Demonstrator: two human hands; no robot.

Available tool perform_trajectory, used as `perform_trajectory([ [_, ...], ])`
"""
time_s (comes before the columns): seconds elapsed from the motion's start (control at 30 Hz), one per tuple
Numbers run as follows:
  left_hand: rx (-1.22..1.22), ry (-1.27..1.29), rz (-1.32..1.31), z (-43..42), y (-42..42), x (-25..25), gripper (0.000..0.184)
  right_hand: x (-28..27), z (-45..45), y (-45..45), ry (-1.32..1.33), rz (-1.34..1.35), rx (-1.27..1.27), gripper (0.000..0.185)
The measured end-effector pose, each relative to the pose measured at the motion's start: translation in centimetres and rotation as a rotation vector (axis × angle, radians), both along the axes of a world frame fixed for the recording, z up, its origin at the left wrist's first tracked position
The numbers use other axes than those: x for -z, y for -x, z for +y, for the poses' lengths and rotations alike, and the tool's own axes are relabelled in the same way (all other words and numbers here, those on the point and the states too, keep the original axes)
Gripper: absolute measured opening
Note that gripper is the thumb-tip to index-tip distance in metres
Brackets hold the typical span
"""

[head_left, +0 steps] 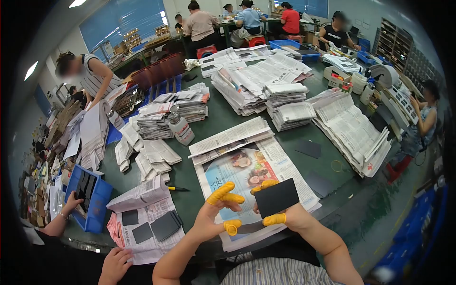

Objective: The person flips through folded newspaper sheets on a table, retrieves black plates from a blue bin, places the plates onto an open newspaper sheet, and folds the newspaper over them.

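Yellow finger cots cover several fingertips of both my hands. My right hand [289, 216] grips a thin black rectangular plate [278, 197], holding it up and tilted above the newspaper. To its left, my left hand [216, 213] is open, thumb and fingers apart, with nothing between them. Beneath both hands lies a stack of newspaper sheets [228, 178] with a colour advertisement. A dark grey strip [249, 228] shows on the paper between my wrists; what it belongs to is partly hidden. Two more dark plates lie right of the stack, one of them a dark plate [308, 148] farther back.
Folded newspaper bundles [285, 107] and a spread newspaper pile [351, 128] stand behind. A bottle [180, 126] and a pen [178, 189] lie left. A co-worker's hand [72, 203] touches a blue bin [90, 199]; their other hand rests by newspaper with dark plates [166, 225].
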State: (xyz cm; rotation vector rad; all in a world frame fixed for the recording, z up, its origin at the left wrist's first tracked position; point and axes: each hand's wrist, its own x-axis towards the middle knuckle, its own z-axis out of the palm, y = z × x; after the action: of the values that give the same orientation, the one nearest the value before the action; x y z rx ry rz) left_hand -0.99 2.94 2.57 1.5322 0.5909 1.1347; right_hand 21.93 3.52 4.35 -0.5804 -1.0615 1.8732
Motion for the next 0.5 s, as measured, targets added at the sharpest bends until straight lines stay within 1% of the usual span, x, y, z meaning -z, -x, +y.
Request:
perform_trajectory([
  [0.07, -0.004, -0.007, 0.000, 0.0, 0.0, 0.0, 0.082, 0.3, 0.0, -0.1, -0.016, 0.010, 0.016, 0.071],
  [0.13, -0.013, -0.009, 0.007, 0.0, 0.0, 0.1, 0.081, 1.3, 0.4, -0.4, -0.033, -0.049, -0.080, 0.078],
  [0.33, -0.016, -0.009, 0.004, 0.0, 0.0, 0.3, 0.080, 1.3, 0.0, -0.2, -0.063, -0.112, -0.029, 0.077],
  [0.5, -0.020, -0.007, -0.002, 0.1, 0.0, 0.5, 0.080, 1.4, -0.2, -0.1, -0.056, -0.105, 0.011, 0.076],
])
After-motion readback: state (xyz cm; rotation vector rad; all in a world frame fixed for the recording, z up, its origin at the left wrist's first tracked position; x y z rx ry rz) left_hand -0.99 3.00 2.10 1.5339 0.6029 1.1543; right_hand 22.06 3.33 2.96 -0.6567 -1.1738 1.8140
